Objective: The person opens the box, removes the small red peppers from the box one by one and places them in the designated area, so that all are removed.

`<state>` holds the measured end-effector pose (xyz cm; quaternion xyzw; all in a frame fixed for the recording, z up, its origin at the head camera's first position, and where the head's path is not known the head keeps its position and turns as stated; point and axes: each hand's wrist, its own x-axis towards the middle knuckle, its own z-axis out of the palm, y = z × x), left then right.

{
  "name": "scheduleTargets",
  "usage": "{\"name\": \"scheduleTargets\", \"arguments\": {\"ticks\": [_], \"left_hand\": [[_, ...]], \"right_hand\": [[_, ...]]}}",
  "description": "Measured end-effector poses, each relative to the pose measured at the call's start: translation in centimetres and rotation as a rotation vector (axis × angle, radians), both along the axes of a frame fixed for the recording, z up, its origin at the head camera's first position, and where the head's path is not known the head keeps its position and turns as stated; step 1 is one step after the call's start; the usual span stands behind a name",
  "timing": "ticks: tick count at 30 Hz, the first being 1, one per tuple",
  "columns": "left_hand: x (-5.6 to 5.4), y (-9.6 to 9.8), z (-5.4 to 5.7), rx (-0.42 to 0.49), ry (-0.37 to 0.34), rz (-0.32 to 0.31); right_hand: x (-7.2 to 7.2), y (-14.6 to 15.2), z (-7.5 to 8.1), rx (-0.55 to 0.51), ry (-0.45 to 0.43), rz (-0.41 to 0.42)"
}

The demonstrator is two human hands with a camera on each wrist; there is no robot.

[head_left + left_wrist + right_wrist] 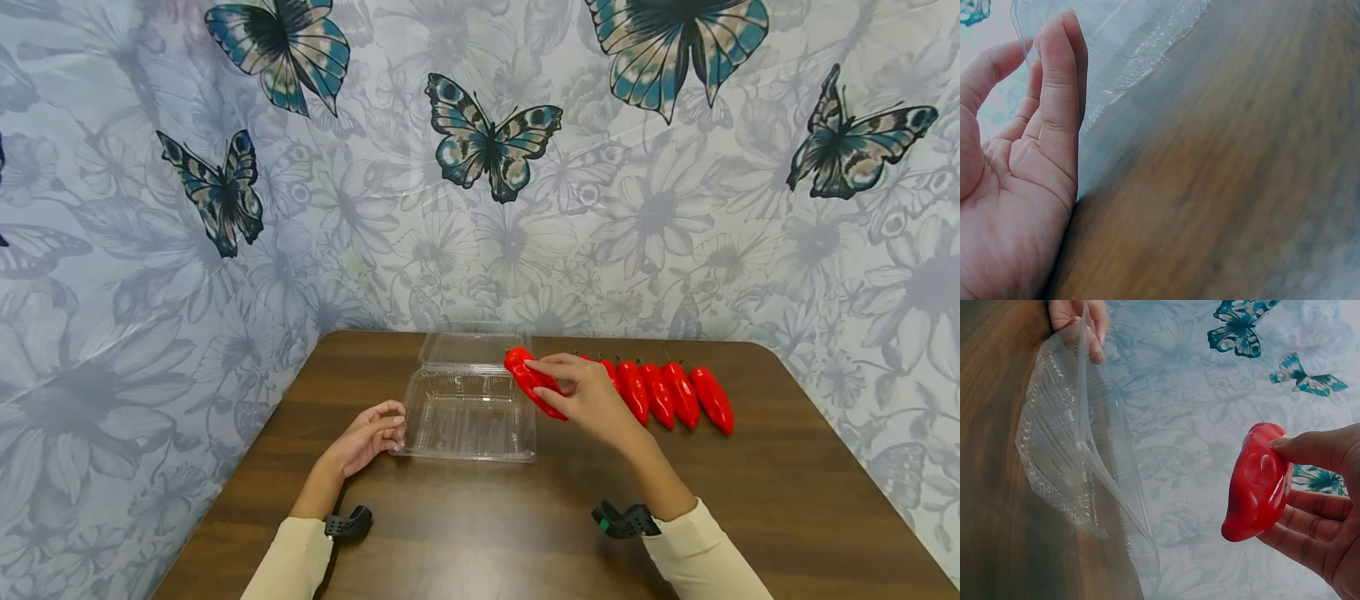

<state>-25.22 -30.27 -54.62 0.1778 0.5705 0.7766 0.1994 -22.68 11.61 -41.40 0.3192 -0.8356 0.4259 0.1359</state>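
In the head view, my right hand (581, 392) pinches a red chili pepper (531, 382) between thumb and fingers, held up by the right side of a clear plastic clamshell container (468, 417). The right wrist view shows this glossy pepper (1254, 487) in the fingertips, apart from the container (1054, 437). My left hand (369, 437) grips the container's left rim, thumb on one side and fingers on the other. Its palm and fingers (1057, 94) show up close in the left wrist view. The container's lid (476, 348) stands open at the back, and no pepper is visible in the tray.
Several red peppers (678, 396) lie side by side in a row on the brown wooden table (480, 533), right of the container. My right hand partly hides the leftmost ones. A butterfly-patterned cloth (375, 250) hangs behind the table.
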Motion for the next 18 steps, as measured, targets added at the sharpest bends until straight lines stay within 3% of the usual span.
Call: {"name": "scheduleTargets", "arguments": {"ticks": [6,18], "left_hand": [[-0.2,0.2,0.3,0.004,-0.007,-0.012],[0.2,0.3,-0.1,-0.042,-0.03,0.046]], "right_hand": [[-0.1,1.2,0.2,0.002,0.016,-0.046],[-0.3,2.5,0.4,-0.017,0.0,-0.072]]}}
